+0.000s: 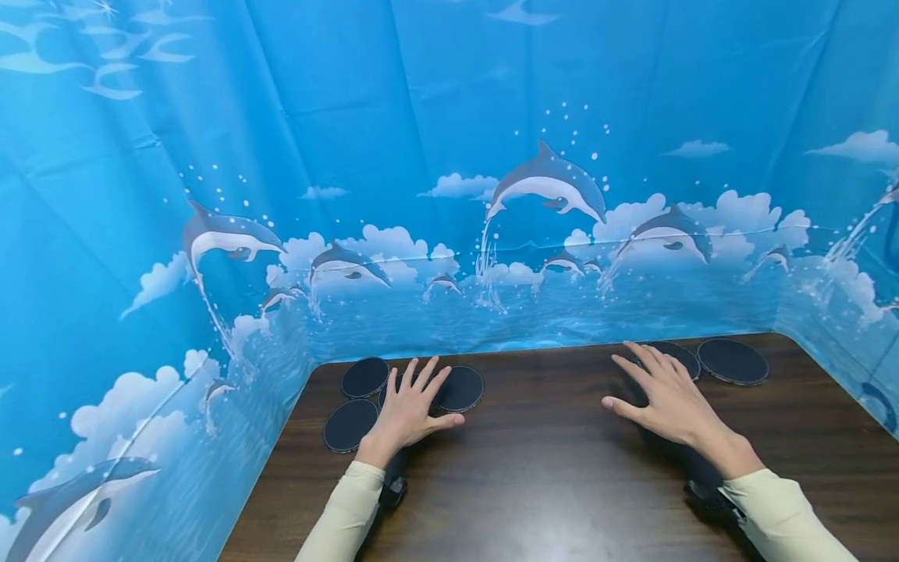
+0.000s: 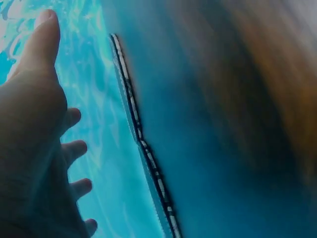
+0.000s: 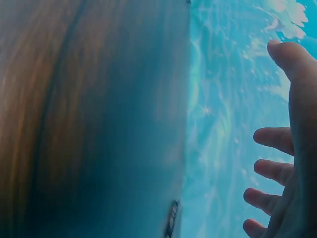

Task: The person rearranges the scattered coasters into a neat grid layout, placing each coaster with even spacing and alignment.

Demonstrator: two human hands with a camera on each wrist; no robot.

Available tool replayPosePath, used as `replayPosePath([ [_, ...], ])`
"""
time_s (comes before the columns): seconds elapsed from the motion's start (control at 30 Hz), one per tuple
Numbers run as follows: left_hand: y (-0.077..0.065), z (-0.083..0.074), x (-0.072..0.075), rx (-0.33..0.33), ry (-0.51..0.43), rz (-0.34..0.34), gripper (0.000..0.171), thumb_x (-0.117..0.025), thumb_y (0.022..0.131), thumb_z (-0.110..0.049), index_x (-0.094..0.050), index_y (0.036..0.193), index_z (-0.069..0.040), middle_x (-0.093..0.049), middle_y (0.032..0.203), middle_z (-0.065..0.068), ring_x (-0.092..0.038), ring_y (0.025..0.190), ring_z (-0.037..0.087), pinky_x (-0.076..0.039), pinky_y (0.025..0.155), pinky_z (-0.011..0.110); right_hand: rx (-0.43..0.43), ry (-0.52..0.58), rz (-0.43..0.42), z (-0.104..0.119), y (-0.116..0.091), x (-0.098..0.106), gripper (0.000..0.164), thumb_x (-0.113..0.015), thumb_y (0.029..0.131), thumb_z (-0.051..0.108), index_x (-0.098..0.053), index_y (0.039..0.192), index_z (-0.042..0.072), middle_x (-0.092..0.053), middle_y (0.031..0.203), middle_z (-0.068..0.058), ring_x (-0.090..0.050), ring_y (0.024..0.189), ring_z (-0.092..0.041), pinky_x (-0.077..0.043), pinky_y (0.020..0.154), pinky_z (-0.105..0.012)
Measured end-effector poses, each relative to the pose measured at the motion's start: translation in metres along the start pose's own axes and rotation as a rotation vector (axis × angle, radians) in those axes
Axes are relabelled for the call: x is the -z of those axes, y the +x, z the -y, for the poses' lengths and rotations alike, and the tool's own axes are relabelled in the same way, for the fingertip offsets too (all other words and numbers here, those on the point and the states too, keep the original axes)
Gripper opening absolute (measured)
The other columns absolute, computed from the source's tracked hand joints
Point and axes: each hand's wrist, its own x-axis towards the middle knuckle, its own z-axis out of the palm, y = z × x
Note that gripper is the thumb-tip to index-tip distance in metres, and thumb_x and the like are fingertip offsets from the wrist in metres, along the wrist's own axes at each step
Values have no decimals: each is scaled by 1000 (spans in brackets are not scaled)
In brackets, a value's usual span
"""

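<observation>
My left hand [image 1: 410, 414] is over the left part of the table, fingers spread and nothing held. Below and around it lie thin round black discs: one at the far left [image 1: 365, 378], one nearer [image 1: 350, 425], one to its right [image 1: 460, 389], and another mostly hidden under the fingers. On the right, my right hand [image 1: 670, 402] also has its fingers spread and holds nothing. Its fingers overlap a black disc [image 1: 676, 356] in the head view; beside that lies another disc [image 1: 733, 361]. In the left wrist view, disc edges [image 2: 132, 101] show as thin dark-and-white strips past the hand [image 2: 32, 134].
A dark brown wooden table [image 1: 541, 468] with rounded far corners carries the discs. Blue cloth [image 1: 421, 117] printed with dolphins and clouds hangs behind it and along both sides. Small black devices [image 1: 395, 492] are strapped under both wrists.
</observation>
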Motion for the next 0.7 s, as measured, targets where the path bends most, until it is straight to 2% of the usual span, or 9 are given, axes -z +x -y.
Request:
replayPosePath([
  [0.13,1,8,-4,35,-34,40,105,-47,82,-88,-29,163,-23,-17,168,7,-13,151,42,-9,112,72,20,20,3,6,10,-14,86,-66,90,65,-48,152,8,-31,159,-21,-26,142,-48,-14,110,-70],
  [0.33,7,9,0,53,-61,86,104,-48,83,-87,-30,163,-22,-12,169,6,-9,152,40,-8,113,71,36,47,19,20,29,-28,88,-65,89,69,-48,153,10,-33,158,-20,-26,142,-47,-13,111,-69],
  [0.57,12,11,0,57,-78,127,102,-52,84,-84,-30,163,-23,-16,168,10,-11,152,41,-8,113,70,59,62,42,37,46,-47,89,-61,88,74,-50,152,13,-35,157,-18,-28,143,-45,-14,111,-69],
  [0.7,12,18,3,56,-86,152,103,-56,84,-82,-31,162,-20,-16,168,12,-13,151,41,-7,113,70,70,88,58,48,57,-60,88,-61,87,74,-53,151,13,-41,155,-18,-31,141,-44,-14,111,-69],
])
